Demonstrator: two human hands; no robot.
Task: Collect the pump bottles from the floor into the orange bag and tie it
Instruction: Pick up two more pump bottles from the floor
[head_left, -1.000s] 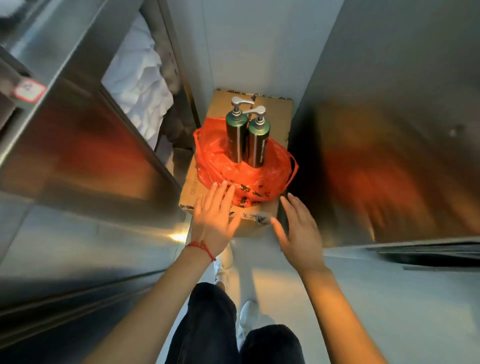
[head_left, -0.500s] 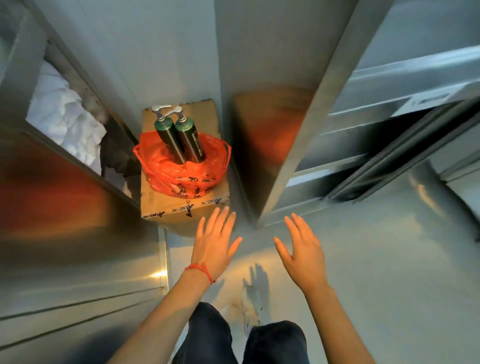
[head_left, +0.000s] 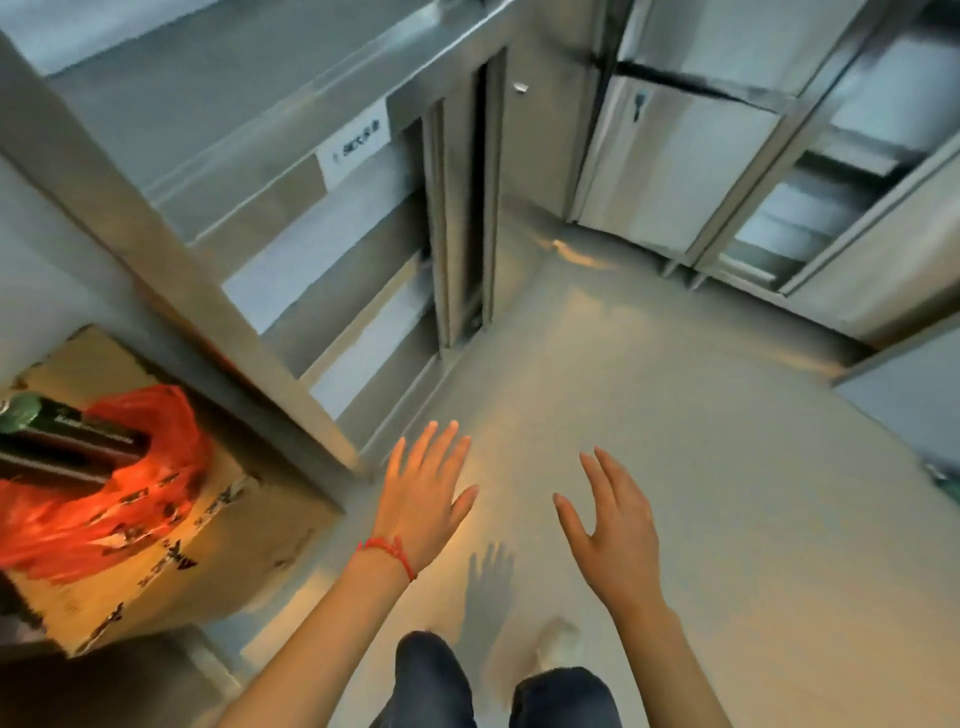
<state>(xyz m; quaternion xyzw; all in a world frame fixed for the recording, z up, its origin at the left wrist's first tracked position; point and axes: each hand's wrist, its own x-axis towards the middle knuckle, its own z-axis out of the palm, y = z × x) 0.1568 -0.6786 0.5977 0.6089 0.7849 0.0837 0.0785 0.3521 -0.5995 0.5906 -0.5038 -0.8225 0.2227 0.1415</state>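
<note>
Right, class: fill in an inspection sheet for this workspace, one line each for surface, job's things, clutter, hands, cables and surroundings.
Surface: grey floor, bare where visible.
Job's things: orange bag on a cardboard box, dark pump bottles standing out of its open top; bag not tied.
Clutter: nothing seen.
Hands: left hand and right hand open, holding nothing, apart from the bag.
Cables: nothing seen.
Surroundings: steel cabinets; steel counter.

A brown cardboard box (head_left: 171, 566) with dark printed letters stands on the grey floor (head_left: 701, 493). Just to the right of the box rises a steel cabinet (head_left: 291, 218) with a white label (head_left: 356, 148). Far right of the box, more steel cabinets (head_left: 727, 156) stand against the floor's edge.
</note>
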